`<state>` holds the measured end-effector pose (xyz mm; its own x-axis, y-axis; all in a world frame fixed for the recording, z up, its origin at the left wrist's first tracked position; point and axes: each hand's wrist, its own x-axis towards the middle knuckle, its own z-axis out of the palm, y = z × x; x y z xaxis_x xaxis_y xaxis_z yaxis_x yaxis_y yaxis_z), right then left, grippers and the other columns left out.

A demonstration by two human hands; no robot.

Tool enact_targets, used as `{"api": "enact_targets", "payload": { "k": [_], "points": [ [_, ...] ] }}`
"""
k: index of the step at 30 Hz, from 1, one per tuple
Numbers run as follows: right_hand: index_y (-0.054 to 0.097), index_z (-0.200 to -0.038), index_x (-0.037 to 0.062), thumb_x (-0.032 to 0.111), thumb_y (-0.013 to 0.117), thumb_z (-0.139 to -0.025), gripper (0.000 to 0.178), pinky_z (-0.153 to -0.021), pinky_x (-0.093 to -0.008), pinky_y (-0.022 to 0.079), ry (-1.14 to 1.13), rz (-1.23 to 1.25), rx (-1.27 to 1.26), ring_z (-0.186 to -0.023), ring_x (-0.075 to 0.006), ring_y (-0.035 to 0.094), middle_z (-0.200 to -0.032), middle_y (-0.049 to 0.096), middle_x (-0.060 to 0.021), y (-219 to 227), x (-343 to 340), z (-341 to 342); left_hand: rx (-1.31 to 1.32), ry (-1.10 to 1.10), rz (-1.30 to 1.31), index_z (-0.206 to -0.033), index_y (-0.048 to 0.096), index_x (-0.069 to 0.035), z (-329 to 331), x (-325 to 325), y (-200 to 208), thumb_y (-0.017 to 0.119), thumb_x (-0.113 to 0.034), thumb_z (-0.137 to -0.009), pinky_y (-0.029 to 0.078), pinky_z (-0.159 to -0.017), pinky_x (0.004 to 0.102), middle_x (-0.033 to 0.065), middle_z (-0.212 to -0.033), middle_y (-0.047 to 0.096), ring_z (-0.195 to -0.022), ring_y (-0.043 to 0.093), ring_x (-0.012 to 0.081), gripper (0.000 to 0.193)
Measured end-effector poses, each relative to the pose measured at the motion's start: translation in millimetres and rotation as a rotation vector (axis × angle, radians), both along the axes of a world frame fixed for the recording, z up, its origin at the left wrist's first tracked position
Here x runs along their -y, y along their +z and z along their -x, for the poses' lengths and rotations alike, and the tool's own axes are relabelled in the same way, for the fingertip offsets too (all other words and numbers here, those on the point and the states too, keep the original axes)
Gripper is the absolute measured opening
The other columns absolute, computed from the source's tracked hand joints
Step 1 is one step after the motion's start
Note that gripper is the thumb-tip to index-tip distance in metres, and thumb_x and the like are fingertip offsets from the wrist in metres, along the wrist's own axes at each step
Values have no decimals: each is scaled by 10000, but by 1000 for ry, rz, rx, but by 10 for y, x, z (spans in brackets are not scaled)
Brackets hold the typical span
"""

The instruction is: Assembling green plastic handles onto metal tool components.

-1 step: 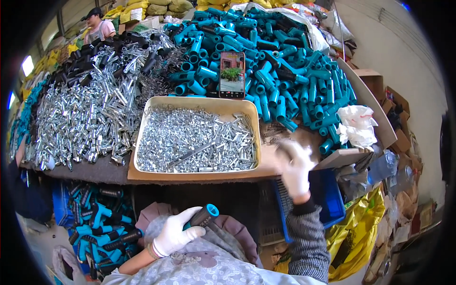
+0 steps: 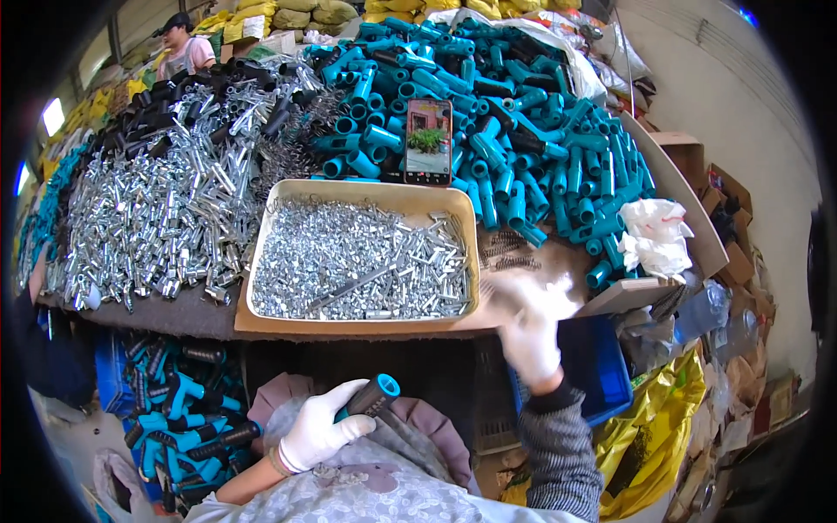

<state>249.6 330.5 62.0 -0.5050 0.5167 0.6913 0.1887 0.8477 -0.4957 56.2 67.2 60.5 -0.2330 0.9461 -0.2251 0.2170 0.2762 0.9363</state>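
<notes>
My left hand (image 2: 324, 432), in a white glove, is wrapped round a black handle with a teal ring at its end (image 2: 377, 397); it is held tilted over my lap. My right hand (image 2: 532, 336), also gloved, is over the table's front edge, right of a cream tray (image 2: 366, 188). Its fingers are smeared by motion, so whether they hold anything does not show. Inside the tray lie small silvery metal parts (image 2: 323, 244) and a flat metal strip (image 2: 353, 290). Several coil springs (image 2: 513, 261) rest on the cardboard just beyond my right hand.
Teal plastic housings (image 2: 488, 144) are heaped behind the tray, with a phone (image 2: 428, 144) propped before them. Silvery metal tubes (image 2: 148, 231) are piled at left. Below are a blue crate (image 2: 617, 370) at right and finished-looking teal-black handles (image 2: 187, 436) at left. A person (image 2: 183, 48) is far left.
My right hand has shifted slightly left and down, toward the tray's right front corner. My left hand keeps its hold on the handle, in about the same place.
</notes>
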Motion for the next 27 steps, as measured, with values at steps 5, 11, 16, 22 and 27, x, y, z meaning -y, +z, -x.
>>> {"api": "enact_targets", "payload": {
  "k": [5,11,16,22,27],
  "points": [
    [713,-1076,111,106,740,-772,305,-656,-363,515,489,85,277,-733,-268,635,-795,618,-69,245,612,78,-39,9,-165,-1338,548,-2,65,-88,-7,768,-338,-866,525,-778,287,102,-949,691,-817,642,120,620],
    [645,-1070,138,150,674,-847,225,-654,-387,512,552,74,413,-772,-282,655,-815,631,-64,362,789,300,-546,-243,-269,-1275,605,-17,146,-148,65,818,-349,-794,571,-786,357,201,-1042,704,-901,717,337,622],
    [614,-1255,106,262,596,-968,328,-813,-397,543,878,316,349,-948,-347,678,-1041,695,-143,447,461,466,-315,-18,-407,-1301,577,0,132,-196,-52,795,-448,-803,559,-808,344,197,-1038,706,-929,726,300,705],
    [697,-1110,82,211,676,-832,308,-827,-461,529,-359,-384,241,-954,-370,652,-1017,691,-173,855,-1913,730,-65,65,-335,-1331,560,-4,191,-233,36,770,-481,-829,532,-863,325,158,-1043,711,-964,706,215,724],
    [626,-1256,118,354,702,-828,494,-912,-503,515,-733,-178,771,-1092,-383,637,-1176,671,-190,679,-2745,684,-133,112,-264,-1370,543,-48,260,-120,-56,757,-457,-850,530,-896,338,170,-1104,713,-1025,712,256,695]
  ]
}}
